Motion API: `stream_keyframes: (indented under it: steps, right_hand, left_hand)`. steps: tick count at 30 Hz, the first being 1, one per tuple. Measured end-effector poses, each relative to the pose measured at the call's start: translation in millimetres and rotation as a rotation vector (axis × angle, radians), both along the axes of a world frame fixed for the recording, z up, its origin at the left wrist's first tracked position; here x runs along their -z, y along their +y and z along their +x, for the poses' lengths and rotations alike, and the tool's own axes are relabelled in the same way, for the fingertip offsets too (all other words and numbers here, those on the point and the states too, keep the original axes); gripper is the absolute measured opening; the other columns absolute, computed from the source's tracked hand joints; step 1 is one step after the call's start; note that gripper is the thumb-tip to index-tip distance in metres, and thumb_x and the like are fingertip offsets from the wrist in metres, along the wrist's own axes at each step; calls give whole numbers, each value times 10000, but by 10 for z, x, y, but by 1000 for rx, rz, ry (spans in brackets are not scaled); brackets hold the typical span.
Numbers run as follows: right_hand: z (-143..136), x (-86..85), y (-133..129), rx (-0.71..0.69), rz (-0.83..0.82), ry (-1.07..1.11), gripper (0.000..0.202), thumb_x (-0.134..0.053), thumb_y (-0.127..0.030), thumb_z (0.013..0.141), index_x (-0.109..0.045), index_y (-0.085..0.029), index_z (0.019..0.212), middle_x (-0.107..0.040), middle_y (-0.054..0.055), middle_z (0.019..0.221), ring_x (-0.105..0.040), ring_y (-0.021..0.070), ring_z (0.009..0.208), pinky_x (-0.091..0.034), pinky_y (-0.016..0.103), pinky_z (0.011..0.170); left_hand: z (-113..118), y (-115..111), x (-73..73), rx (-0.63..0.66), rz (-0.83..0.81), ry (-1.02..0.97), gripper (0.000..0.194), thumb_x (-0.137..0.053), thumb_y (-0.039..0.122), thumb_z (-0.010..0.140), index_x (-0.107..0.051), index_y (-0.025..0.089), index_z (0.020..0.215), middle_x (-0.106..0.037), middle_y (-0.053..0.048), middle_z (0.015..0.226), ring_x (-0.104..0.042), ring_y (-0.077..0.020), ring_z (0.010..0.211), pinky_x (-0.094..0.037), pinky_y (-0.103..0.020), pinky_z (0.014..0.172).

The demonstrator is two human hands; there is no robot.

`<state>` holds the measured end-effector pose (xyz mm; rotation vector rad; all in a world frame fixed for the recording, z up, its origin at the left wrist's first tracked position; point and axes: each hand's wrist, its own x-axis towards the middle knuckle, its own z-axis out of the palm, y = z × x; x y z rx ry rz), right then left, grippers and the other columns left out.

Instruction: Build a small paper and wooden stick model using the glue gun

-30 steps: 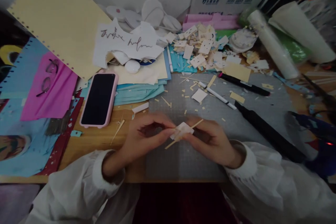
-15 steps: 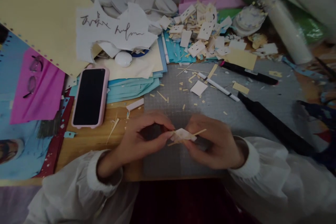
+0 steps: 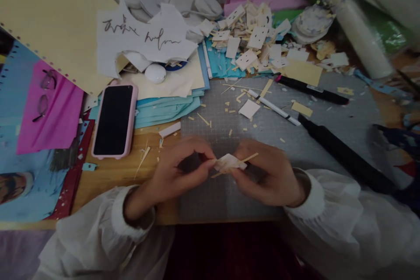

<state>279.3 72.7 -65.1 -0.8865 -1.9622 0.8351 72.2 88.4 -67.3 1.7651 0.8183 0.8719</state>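
Over the grey cutting mat (image 3: 210,203), both hands hold one small cream-white paper piece (image 3: 228,162) with thin pale yellow strips sticking out at its sides. The thumb and forefinger of my left hand (image 3: 185,168) pinch its left end. My right hand (image 3: 267,173) grips the right part between thumb and bent fingers, and a strip slants up past its knuckles. Fingers cover part of the piece, so its exact folds are hidden. A white paper square (image 3: 249,109) lies on the mat beyond the hands, among small yellow paper scraps.
A pink-cased phone (image 3: 114,120) lies left of the mat. Behind is a heap of small paper pieces (image 3: 254,41). On the mat are a white pen (image 3: 274,107), a black marker (image 3: 313,89) and a long black object (image 3: 344,153). Eyeglasses (image 3: 44,92) rest on pink paper.
The paper piece has tilted slightly and the right fingers now cover more of its upper right side. Both hands stay in nearly the same place; the view has shifted a little.
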Motion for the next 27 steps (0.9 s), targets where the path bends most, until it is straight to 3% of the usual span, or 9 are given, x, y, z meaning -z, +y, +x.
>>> stream_keyframes:
  steps: [9,14,27]
  right_hand:
    - [1,42,3,-16,30,-17,76,-552,-126,821,-570,-197,800,-531,-23,619,-478,103,565,-387,244,535]
    - [1,46,2,-25,29,-31,76,-555,-131,829,-579,-173,771,-516,-19,601,-455,96,562,-370,241,539]
    - [6,62,5,-34,88,-102,68,-550,-138,814,-561,-186,768,-525,-11,620,-458,109,577,-367,252,536]
  left_hand:
    - [-1,7,38,14,47,17,157,-627,152,823,-602,199,970,-617,-40,873,-581,-156,820,-472,-285,736]
    - [17,23,29,18,125,12,121,-650,126,806,-614,179,909,-635,-27,829,-585,-135,785,-469,-259,705]
    - [10,-2,42,4,64,46,62,-625,145,831,-580,182,854,-609,-11,786,-560,-126,734,-446,-265,670]
